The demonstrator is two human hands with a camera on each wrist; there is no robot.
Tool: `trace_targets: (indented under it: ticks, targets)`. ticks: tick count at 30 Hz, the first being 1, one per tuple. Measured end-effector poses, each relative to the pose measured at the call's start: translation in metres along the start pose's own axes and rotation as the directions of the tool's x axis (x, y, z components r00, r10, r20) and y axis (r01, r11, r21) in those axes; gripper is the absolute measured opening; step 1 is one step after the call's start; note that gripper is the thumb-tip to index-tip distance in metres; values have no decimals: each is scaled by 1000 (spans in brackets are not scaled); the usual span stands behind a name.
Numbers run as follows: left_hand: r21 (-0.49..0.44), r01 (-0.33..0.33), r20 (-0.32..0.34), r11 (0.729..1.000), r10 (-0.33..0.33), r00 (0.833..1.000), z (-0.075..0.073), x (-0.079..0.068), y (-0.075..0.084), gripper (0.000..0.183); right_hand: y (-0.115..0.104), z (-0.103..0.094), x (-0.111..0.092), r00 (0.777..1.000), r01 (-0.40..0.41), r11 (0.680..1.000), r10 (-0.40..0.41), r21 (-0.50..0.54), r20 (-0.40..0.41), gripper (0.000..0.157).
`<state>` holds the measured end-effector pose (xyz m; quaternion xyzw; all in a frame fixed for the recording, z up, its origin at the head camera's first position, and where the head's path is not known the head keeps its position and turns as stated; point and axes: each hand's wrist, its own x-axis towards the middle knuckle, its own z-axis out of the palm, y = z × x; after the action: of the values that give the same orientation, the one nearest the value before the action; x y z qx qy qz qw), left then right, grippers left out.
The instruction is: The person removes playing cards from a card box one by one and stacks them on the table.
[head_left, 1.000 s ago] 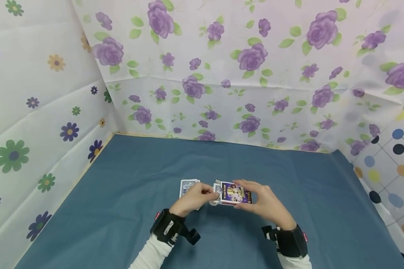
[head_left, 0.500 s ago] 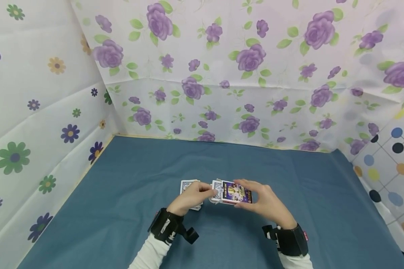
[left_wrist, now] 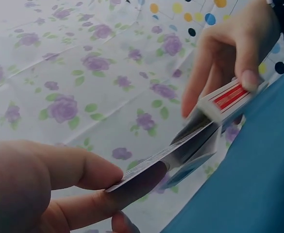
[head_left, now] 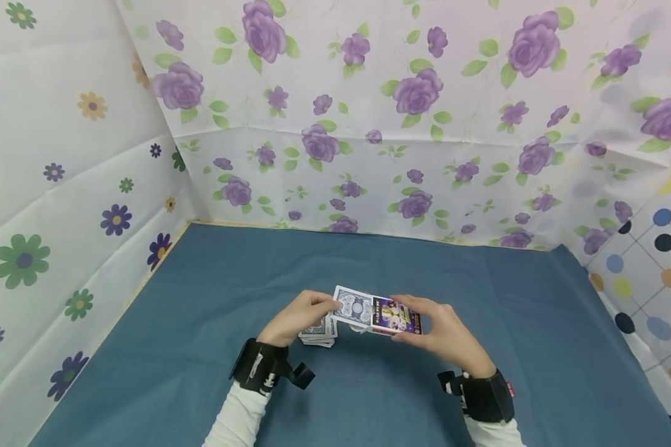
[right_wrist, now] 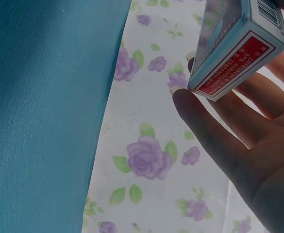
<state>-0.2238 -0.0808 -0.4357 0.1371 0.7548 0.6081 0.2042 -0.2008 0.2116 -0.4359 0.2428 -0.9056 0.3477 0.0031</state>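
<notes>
In the head view my right hand [head_left: 444, 332] grips a purple playing card box [head_left: 396, 316] by its long edges, its open end facing left. My left hand [head_left: 296, 315] pinches the outer end of a blue-patterned playing card [head_left: 353, 307] between thumb and finger. Most of the card sticks out of the box; its right end is hidden there. In the left wrist view the box flap [left_wrist: 192, 162] hangs open under the card. The right wrist view shows the closed end of the box [right_wrist: 236, 65] between the right fingers. Below the left hand lies a stack of cards [head_left: 320, 332].
A blue cloth [head_left: 201, 323] covers the table. Behind it hangs a white sheet with purple roses [head_left: 321, 144], and patterned sheets stand at left and right. Black wrist straps [head_left: 260, 367] are on both forearms.
My left hand has moved left and slightly up, drawing the card farther out of the box. More of the card stack shows below the hand. The right hand and box have barely moved.
</notes>
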Motion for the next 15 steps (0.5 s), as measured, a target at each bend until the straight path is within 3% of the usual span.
trace_targets:
  ticks: [3,7,11,15]
  targets:
    - [-30,-1,-24,1000,0,1000,-7,-3,2,38,0,-2,0,1000,1,1000,-1,-15,-10,67]
    - [-70,20,-57,997,-24,998,-17,-8,3,25,0,-2,0,1000,6,1000,-6,-8,-19,66]
    - [-110,36,-72,993,-44,996,-26,-12,-1,37,0,-1,0,1000,5,1000,-5,-12,-22,65]
    - [-132,19,-79,991,-30,996,-33,-13,-6,37,1,0,0,1000,-2,1000,1,-19,-20,65]
